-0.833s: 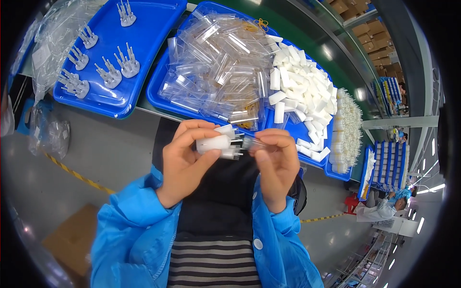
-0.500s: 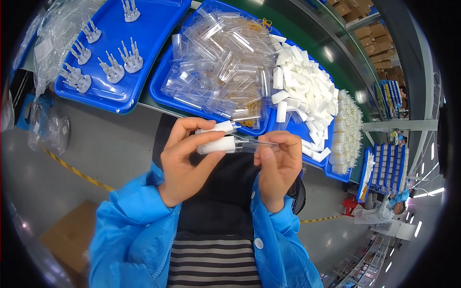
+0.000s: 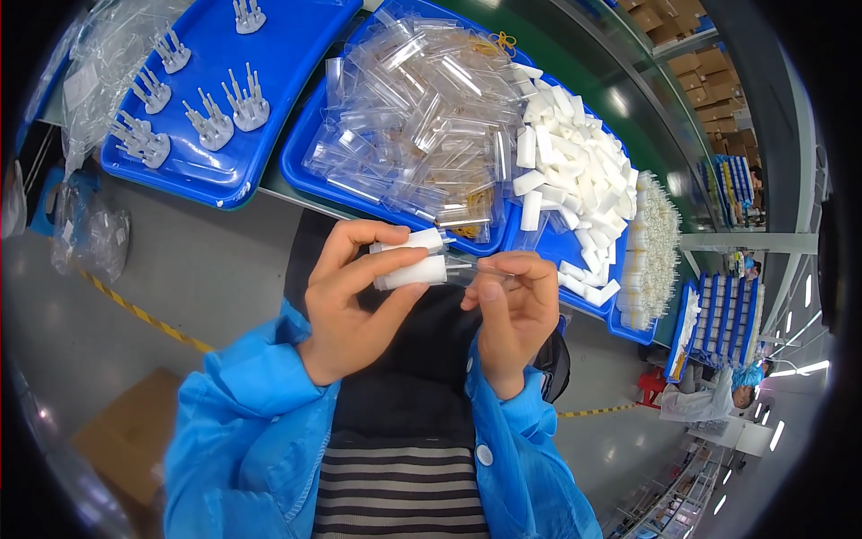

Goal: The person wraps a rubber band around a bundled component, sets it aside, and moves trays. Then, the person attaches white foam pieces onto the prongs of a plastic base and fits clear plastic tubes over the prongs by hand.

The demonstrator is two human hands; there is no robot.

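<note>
My left hand (image 3: 355, 301) holds two white foam blocks (image 3: 411, 271) side by side between thumb and fingers, above my lap. My right hand (image 3: 512, 310) pinches the end of a clear plastic tube (image 3: 480, 266) that meets the lower white block. Both hands are close together, just in front of the table edge. Behind them a blue tray (image 3: 310, 175) holds a heap of clear plastic tubes (image 3: 426, 121). To its right another blue tray (image 3: 575, 301) carries a pile of white foam blocks (image 3: 575, 184).
A third blue tray (image 3: 269, 81) at the far left carries several clear pronged holders (image 3: 211, 121). Clear bags (image 3: 90, 238) hang at the left. Rows of finished white pieces (image 3: 651, 247) stand at the right. A cardboard box (image 3: 126, 431) sits on the floor. A seated person (image 3: 709, 395) works at lower right.
The hands have shifted slightly lower and the clear tube has been pushed closer onto the lower white block. Trays have not moved.
</note>
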